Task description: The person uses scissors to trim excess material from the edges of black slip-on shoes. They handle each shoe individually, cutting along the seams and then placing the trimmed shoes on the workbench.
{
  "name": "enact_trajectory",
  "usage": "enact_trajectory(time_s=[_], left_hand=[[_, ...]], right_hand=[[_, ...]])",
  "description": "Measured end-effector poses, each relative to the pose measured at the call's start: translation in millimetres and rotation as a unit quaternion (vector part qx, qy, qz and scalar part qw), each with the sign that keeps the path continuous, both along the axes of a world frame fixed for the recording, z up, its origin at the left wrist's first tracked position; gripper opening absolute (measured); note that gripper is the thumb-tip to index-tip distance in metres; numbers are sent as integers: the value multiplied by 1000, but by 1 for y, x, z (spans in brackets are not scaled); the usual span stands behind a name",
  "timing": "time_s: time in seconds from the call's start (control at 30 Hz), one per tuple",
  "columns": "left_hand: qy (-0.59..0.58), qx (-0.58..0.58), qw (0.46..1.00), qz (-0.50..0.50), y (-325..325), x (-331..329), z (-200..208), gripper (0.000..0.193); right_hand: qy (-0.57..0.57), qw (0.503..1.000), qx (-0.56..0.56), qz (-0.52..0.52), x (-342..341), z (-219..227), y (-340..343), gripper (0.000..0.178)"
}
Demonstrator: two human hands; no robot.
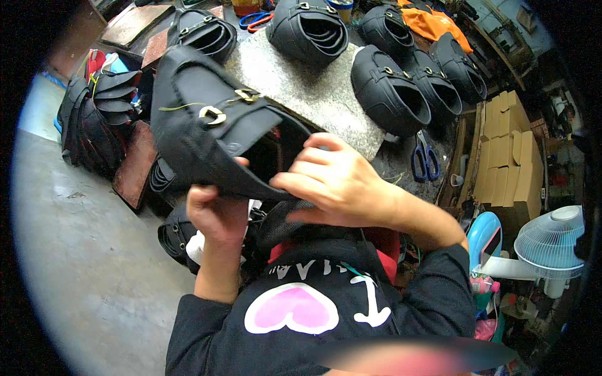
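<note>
— From the head view, where does that black leather shoe upper with the brass buckles (213, 125) sit?

— Held up off the grey stone counter (313, 88), right before the chest. Its long axis runs from upper left down to lower right, opening toward the right.

— And the hands?

— The left hand (216, 216) is closed on the lower edge from beneath, thumb up. The right hand (335, 182) curls over the opening's rim, gripping it. Right is nearer the opening; left sits under the body.
</note>
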State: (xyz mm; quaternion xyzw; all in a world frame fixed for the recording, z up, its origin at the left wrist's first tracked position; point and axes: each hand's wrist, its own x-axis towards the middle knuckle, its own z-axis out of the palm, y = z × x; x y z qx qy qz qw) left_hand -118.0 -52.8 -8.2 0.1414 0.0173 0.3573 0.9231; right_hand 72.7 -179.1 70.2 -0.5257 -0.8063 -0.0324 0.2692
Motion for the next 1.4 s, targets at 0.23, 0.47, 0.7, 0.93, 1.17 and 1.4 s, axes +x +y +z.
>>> enact_trajectory(time_s=[0.23, 0.47, 0.7, 0.93, 1.17, 1.4], left_hand=[[73, 251, 964, -52, -43, 47, 19, 66], [184, 384, 892, -156, -36, 57, 13, 39], [288, 388, 870, -95, -19, 24, -4, 29], [447, 505, 736, 58, 28, -17, -50, 23], [794, 576, 196, 17, 131, -79, -123, 35], [828, 557, 71, -6, 213, -153, -195, 90]], right_hand=[[-76, 974, 127, -171, 24, 1, -96, 36], [-143, 916, 84, -364, 75, 29, -137, 41], [-65, 925, -30, -372, 148, -38, -89, 52], [-28, 919, 26, -393, 158, -69, -63, 43], [-149, 913, 126, -358, 140, -57, -90, 53], [-177, 898, 133, -381, 113, -54, -131, 47]])
